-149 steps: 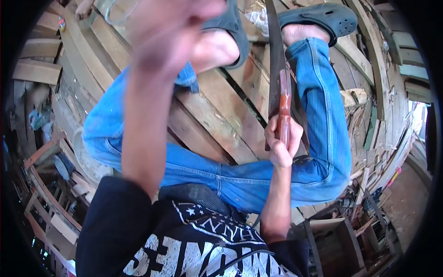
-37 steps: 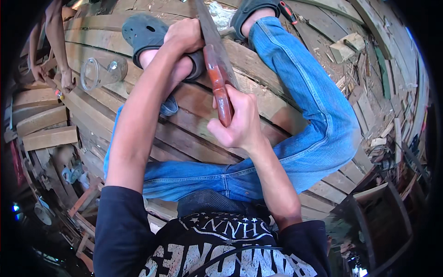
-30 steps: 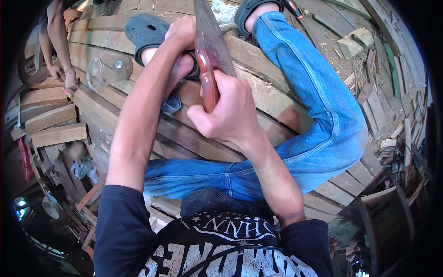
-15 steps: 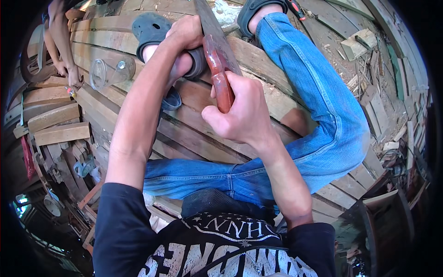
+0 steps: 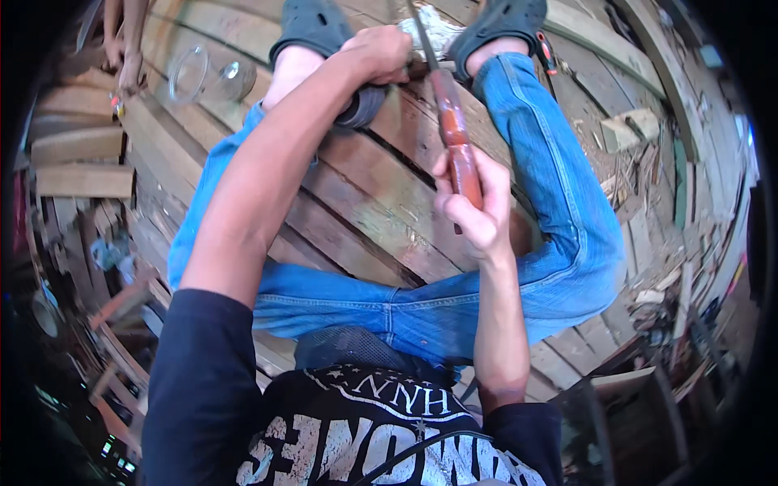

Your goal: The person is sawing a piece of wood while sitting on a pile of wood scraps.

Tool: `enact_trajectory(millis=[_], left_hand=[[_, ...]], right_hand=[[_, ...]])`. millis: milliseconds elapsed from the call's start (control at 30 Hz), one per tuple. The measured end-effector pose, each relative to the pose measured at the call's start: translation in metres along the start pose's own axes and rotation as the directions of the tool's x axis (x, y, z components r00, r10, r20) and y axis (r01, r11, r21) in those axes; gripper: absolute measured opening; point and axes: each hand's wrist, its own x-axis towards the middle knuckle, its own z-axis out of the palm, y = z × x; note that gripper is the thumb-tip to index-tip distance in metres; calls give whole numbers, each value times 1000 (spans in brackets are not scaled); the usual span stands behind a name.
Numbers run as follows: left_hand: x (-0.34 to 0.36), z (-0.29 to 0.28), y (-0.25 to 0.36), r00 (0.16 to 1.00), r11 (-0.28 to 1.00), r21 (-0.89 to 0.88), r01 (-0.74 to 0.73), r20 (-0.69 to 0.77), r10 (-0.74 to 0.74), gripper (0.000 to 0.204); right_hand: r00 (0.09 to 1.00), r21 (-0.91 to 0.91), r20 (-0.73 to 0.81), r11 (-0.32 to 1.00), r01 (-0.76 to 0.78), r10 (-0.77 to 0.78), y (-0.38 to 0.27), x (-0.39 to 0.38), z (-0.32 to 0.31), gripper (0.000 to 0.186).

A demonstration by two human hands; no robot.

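Nearest the camera is the person's black printed shirt [image 5: 348, 429], and just beyond it the blue jeans [image 5: 421, 312], the legs spread apart over a floor of wooden planks [image 5: 365, 202]. The right hand [image 5: 474, 206] is wrapped tight around the reddish-brown wooden handle [image 5: 455, 142] of a knife, thumb along its side, holding it between the knees with the handle running away from the body. Farther out, the knife's grey blade [image 5: 421, 36] points toward the feet, and the left hand [image 5: 379, 53] is curled shut beside it, close to where blade meets handle; what its fingers pinch cannot be told. Both feet wear dark grey clogs [image 5: 312, 24], set either side of the blade. Off to the left lies a clear glass jar [image 5: 203, 74] on the planks.
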Motion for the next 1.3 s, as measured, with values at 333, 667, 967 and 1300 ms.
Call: enact_trajectory(millis=[333, 667, 967, 1300], left_hand=[[-24, 17, 4, 991, 994, -88, -61, -126, 49, 26], [-9, 34, 0, 976, 988, -107, -114, -199, 91, 21], [-12, 37, 0, 988, 989, -11, -148, -41, 148, 26], [-24, 38, -6, 979, 987, 5, -159, -128, 159, 18]], right_hand=[[998, -74, -43, 996, -53, 50, 36, -39, 26, 36], [967, 24, -174, 982, -186, 187, 35, -27, 52, 33], [975, 43, -163, 989, -143, 148, 26, -30, 69, 34], [986, 3, -119, 993, -117, 116, 37, -36, 66, 33]])
